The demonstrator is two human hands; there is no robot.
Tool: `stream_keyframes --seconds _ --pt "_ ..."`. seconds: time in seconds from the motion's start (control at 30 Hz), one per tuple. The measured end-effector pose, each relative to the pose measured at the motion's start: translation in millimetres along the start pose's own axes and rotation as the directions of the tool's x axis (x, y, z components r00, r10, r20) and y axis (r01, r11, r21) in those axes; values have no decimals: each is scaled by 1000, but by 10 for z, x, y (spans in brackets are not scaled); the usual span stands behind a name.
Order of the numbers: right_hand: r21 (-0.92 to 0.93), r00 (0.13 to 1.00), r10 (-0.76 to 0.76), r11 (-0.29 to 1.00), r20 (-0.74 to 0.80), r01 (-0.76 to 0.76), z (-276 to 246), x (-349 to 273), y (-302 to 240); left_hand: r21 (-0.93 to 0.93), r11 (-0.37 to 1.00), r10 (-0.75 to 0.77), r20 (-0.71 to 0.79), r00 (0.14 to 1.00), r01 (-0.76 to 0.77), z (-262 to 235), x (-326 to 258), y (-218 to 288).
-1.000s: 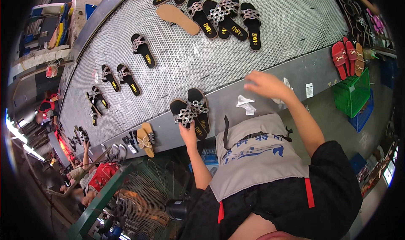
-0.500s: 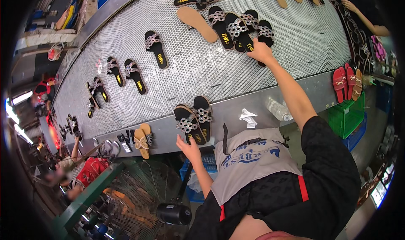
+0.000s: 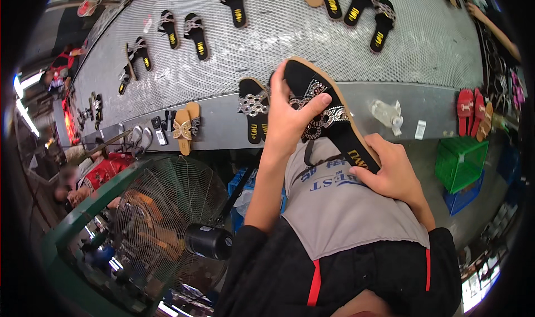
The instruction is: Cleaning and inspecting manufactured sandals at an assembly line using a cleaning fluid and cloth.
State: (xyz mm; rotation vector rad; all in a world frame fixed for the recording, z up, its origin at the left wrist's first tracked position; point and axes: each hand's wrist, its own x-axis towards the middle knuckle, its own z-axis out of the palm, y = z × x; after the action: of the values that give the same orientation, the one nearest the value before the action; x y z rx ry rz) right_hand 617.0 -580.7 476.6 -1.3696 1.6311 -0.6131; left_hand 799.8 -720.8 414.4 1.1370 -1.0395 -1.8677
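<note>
Close in front of me, both hands hold a black slide sandal [image 3: 354, 145] with a jewelled openwork strap and tan edge. My left hand [image 3: 290, 113] grips its toe end, thumb lying over the strap. At the heel, my right hand [image 3: 393, 169] is closed with the thumb on the insole. Just left of my left hand, another black sandal [image 3: 254, 113] with a silvery cut-out strap rests on the metal ledge; my hand partly hides what is beside it. Farther off on the mesh surface lie more such sandals, including one [image 3: 383, 27] at the right.
The perforated metal worktop [image 3: 278, 44] has a smooth ledge. Tan sandals [image 3: 183, 130] lie on it at left; clear plastic [image 3: 387, 116], a white label [image 3: 421, 129] and red sandals [image 3: 467, 112] are at right. A large fan [image 3: 167, 216] stands lower left, a green crate [image 3: 461, 162] lower right.
My right hand has come back from the group of sandals on the mesh with one sandal. My left hand has left the ledge pair and now grips that sandal's toe end.
</note>
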Motion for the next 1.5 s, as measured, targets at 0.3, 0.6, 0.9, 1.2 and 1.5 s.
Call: stream_keyframes --seconds 0.3,0.6,0.9,1.2,1.5 --pt "183 998 16 983 63 -27 88 -393 -13 90 984 163 -98 982 -155 79 -523 99" --pt "206 993 36 977 108 -58 189 -541 -32 148 965 234 -95 968 -218 22 -736 102" --pt "207 993 11 978 115 -35 166 -450 -111 102 965 251 -74 965 -243 -121 -701 158" --pt "-220 910 0 970 414 100 -435 -127 -38 446 848 -30 578 815 -286 -568 -479 647" --pt "14 969 -233 972 -85 235 -175 320 239 460 786 24 644 765 -412 27 42 451"
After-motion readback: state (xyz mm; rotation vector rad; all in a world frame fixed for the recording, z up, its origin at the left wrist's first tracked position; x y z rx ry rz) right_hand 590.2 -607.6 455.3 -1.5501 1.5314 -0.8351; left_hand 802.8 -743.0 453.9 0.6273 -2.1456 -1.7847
